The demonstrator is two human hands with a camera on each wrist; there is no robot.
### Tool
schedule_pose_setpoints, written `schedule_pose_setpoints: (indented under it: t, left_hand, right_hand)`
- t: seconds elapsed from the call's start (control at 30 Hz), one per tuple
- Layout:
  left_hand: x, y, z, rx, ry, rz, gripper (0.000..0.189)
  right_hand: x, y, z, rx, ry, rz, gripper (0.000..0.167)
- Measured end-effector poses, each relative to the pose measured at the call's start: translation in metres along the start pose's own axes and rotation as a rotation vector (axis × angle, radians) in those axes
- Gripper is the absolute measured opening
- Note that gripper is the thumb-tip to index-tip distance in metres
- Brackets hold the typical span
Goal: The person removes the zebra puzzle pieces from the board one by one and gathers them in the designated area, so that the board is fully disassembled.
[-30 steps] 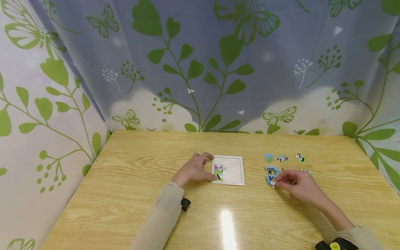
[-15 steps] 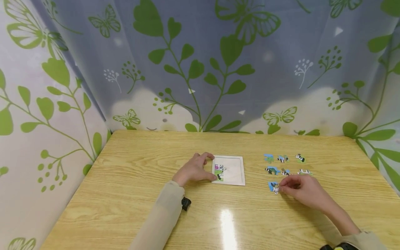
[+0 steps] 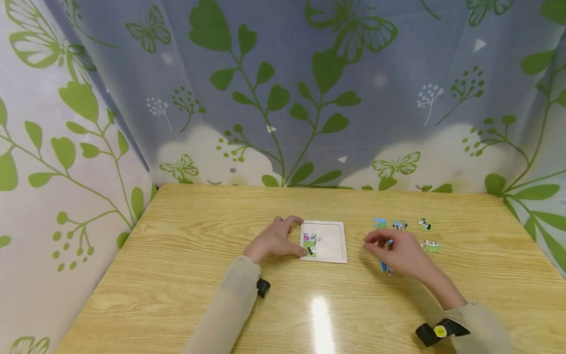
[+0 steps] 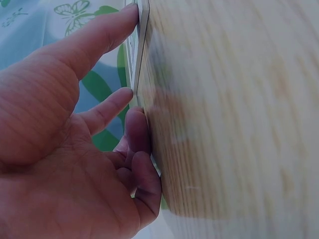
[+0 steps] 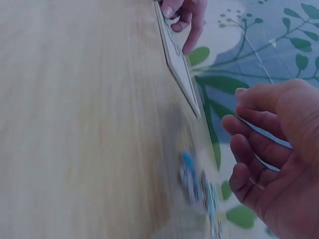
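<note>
A square white puzzle tray (image 3: 331, 242) lies on the table, a few printed pieces (image 3: 310, 245) fitted along its left side. My left hand (image 3: 275, 239) holds the tray's left edge, with the thumb at the near corner and the forefinger at the far one. To the right, my right hand (image 3: 395, 250) hovers over loose puzzle pieces, thumb and forefinger close together with nothing seen between them. It hides part of the loose pieces; a blue piece with black and white stripes (image 3: 386, 268) shows under it. In the right wrist view the right hand's fingers (image 5: 244, 144) are loosely curled.
Loose pieces lie farther back: a blue one (image 3: 380, 223), a blue and white one (image 3: 400, 224) and a panda piece (image 3: 425, 224). A white and green piece (image 3: 431, 246) lies right of the right hand. A leaf-printed curtain (image 3: 283, 98) stands behind the wooden table (image 3: 185, 236).
The right hand drew the striped blue piece slightly toward the near side, let go of it, and moved left and up over the loose pieces. The left hand stayed on the tray.
</note>
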State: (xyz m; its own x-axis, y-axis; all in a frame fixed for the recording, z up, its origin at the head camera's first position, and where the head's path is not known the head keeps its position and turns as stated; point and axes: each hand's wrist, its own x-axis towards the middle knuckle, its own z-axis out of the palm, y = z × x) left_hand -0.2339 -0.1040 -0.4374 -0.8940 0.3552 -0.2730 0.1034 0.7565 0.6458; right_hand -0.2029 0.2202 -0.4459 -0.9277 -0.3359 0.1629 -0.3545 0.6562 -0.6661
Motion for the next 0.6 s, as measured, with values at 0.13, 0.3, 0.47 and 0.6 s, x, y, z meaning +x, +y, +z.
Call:
schedule_pose_setpoints:
  t: [0.13,0.3,0.47,0.6]
  left_hand:
    - [0.0,-0.001,0.001,-0.004,0.001,0.006,0.084]
    - [0.0,-0.002,0.003,0.005,0.008,0.006,0.083]
    - [0.001,-0.003,0.004,0.016,0.02,-0.007,0.083]
    - [0.002,-0.003,0.003,0.026,0.025,-0.013,0.083]
  right_hand:
    - [0.016,-0.008,0.014,0.043,-0.021,-0.022,0.013]
    - [0.036,-0.015,0.03,0.09,-0.042,-0.029,0.015]
    - [0.05,-0.021,0.043,0.129,-0.067,-0.034,0.015]
    - [0.059,-0.026,0.052,0.131,-0.1,-0.034,0.014]
